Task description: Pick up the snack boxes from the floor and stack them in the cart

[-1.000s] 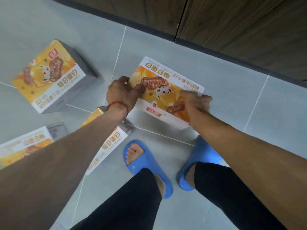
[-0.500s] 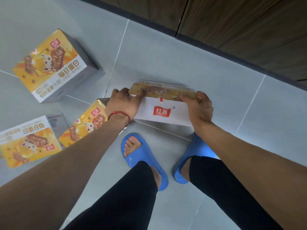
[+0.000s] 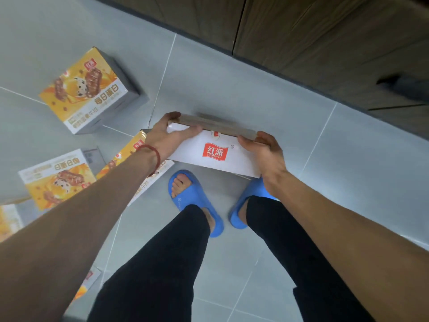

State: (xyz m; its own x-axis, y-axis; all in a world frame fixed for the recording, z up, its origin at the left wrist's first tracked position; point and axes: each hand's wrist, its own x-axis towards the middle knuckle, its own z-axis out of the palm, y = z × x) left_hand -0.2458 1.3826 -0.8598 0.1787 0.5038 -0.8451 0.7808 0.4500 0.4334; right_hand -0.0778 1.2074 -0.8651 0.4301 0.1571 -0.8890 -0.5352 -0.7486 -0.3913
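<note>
The grey tiled floor (image 3: 232,89) carries several snack boxes (image 3: 86,91) at the left. Two feet in blue slippers (image 3: 192,201) stand nearby.

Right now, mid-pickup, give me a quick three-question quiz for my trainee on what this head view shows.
1. The left hand and right hand hold the snack box how?
A) one at each end
B) both at the same end
C) both flat on top
2. True or false: the box's white side with the red logo faces the camera.
3. Fill in: the person's slippers are ___.

Key: 1 A; 2 true; 3 blue.
</note>
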